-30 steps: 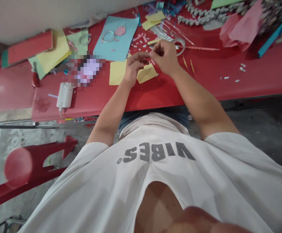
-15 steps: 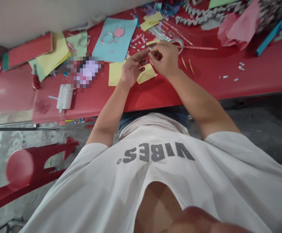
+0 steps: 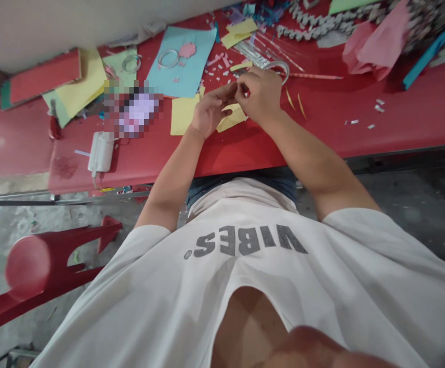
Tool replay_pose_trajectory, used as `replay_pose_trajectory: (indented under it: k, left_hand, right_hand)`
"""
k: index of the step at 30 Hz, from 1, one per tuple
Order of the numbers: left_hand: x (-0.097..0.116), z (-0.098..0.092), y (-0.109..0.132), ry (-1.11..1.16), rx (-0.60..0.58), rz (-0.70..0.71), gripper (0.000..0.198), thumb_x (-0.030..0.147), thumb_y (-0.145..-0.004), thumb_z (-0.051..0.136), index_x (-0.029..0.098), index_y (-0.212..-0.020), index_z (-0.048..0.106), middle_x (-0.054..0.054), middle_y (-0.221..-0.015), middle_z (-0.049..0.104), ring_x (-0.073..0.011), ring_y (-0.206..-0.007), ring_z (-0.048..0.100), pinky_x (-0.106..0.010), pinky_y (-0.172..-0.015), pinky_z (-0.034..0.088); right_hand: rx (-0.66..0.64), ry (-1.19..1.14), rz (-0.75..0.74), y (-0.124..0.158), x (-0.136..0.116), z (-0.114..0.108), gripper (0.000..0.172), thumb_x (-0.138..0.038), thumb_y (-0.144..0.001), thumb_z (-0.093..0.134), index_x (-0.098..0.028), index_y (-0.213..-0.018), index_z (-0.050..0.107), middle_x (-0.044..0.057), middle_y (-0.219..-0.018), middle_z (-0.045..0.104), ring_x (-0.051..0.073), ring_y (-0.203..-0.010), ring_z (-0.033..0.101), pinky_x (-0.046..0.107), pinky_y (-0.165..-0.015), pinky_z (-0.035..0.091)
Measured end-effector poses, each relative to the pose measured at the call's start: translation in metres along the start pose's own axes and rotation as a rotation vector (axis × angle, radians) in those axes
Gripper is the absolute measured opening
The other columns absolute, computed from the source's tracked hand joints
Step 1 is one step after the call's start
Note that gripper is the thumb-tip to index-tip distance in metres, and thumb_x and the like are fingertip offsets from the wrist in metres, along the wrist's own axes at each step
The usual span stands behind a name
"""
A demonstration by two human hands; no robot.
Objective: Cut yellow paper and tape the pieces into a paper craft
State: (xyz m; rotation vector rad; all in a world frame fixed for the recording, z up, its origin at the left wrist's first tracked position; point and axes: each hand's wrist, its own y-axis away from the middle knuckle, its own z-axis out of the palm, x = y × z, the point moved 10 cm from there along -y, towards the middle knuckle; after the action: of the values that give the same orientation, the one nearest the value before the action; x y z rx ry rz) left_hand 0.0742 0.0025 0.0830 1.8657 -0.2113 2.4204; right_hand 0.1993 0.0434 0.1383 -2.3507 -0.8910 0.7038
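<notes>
My left hand and my right hand meet over the red table, fingertips pinched together on a tiny pale piece too small to name. Both hands hover just above a crumpled yellow paper scrap. A second yellow sheet lies flat just left of my left wrist. A ring of clear tape sits right behind my right hand.
A light blue sheet with a tape ring and pink cutout lies behind. A white charger block rests at the left edge. Pink paper and paper chains crowd the back right. A red plastic chair stands lower left.
Both hands stayed together over the yellow scrap; the left fingers stretched toward the right hand, and the right hand's pinch dropped slightly toward the table.
</notes>
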Motion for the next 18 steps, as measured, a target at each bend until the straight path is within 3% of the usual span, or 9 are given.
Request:
replay_pose_trajectory:
  k: [3, 6, 9, 12, 14, 16, 18]
  left_hand:
    - [-0.004, -0.002, -0.004, -0.04, -0.009, 0.004, 0.057, 0.037, -0.075, 0.057, 0.029, -0.128, 0.079, -0.001, -0.125, 0.082, -0.0323, -0.134, 0.066, -0.041, -0.09, 0.056]
    - [-0.003, -0.004, -0.008, -0.059, -0.019, 0.048, 0.052, 0.032, -0.079, 0.059, 0.028, -0.127, 0.079, 0.0, -0.122, 0.083, -0.0283, -0.126, 0.069, -0.038, -0.088, 0.054]
    - [0.0, -0.009, -0.008, -0.056, -0.014, 0.095, 0.048, 0.027, -0.086, 0.054, 0.022, -0.127, 0.078, -0.003, -0.131, 0.08, -0.0245, -0.117, 0.071, -0.036, -0.085, 0.054]
    - [0.002, -0.023, -0.008, -0.089, 0.066, 0.129, 0.04, 0.028, -0.092, 0.057, 0.026, -0.128, 0.075, 0.002, -0.132, 0.078, -0.0221, -0.117, 0.066, -0.037, -0.098, 0.052]
    - [0.0, -0.034, -0.008, -0.23, 0.151, 0.124, 0.03, 0.032, -0.092, 0.068, 0.032, -0.122, 0.072, 0.004, -0.123, 0.078, -0.0248, -0.133, 0.054, -0.04, -0.115, 0.044]
    - [-0.003, -0.04, -0.006, -0.456, 0.204, 0.086, 0.031, 0.041, -0.089, 0.078, 0.034, -0.119, 0.071, 0.0, -0.115, 0.077, -0.0276, -0.153, 0.029, -0.044, -0.126, 0.031]
    - [-0.005, -0.041, -0.003, -0.68, 0.217, 0.048, 0.037, 0.048, -0.085, 0.083, 0.034, -0.117, 0.07, -0.006, -0.114, 0.073, -0.0267, -0.161, 0.006, -0.048, -0.129, 0.022]
  right_hand:
    - [0.014, 0.002, -0.005, -0.001, -0.001, -0.005, 0.012, -0.02, -0.092, 0.065, -0.032, -0.09, 0.067, -0.001, -0.099, 0.072, 0.025, -0.089, 0.062, 0.045, -0.082, 0.052]
    - [0.071, -0.058, 0.019, -0.003, 0.005, -0.011, 0.015, -0.017, -0.087, 0.066, -0.032, -0.087, 0.065, -0.002, -0.092, 0.071, 0.023, -0.085, 0.062, 0.043, -0.079, 0.051]
    - [0.147, -0.118, 0.07, -0.006, 0.025, -0.016, 0.017, -0.016, -0.085, 0.063, -0.033, -0.086, 0.063, -0.001, -0.087, 0.07, 0.024, -0.083, 0.062, 0.043, -0.079, 0.051]
    - [0.253, -0.211, 0.138, -0.008, 0.057, -0.02, 0.017, -0.02, -0.089, 0.06, -0.037, -0.084, 0.062, -0.002, -0.08, 0.068, 0.024, -0.077, 0.062, 0.044, -0.074, 0.051]
    - [0.302, -0.305, 0.185, -0.008, 0.077, -0.019, 0.016, -0.026, -0.091, 0.06, -0.038, -0.081, 0.062, -0.003, -0.075, 0.067, 0.023, -0.071, 0.062, 0.044, -0.071, 0.05]
    - [0.306, -0.392, 0.206, -0.009, 0.088, -0.014, 0.017, -0.029, -0.093, 0.062, -0.039, -0.079, 0.063, -0.004, -0.073, 0.068, 0.021, -0.068, 0.062, 0.043, -0.07, 0.05]
    - [0.294, -0.446, 0.196, -0.01, 0.088, -0.01, 0.019, -0.03, -0.094, 0.063, -0.039, -0.078, 0.065, -0.005, -0.073, 0.069, 0.021, -0.068, 0.062, 0.043, -0.071, 0.05]
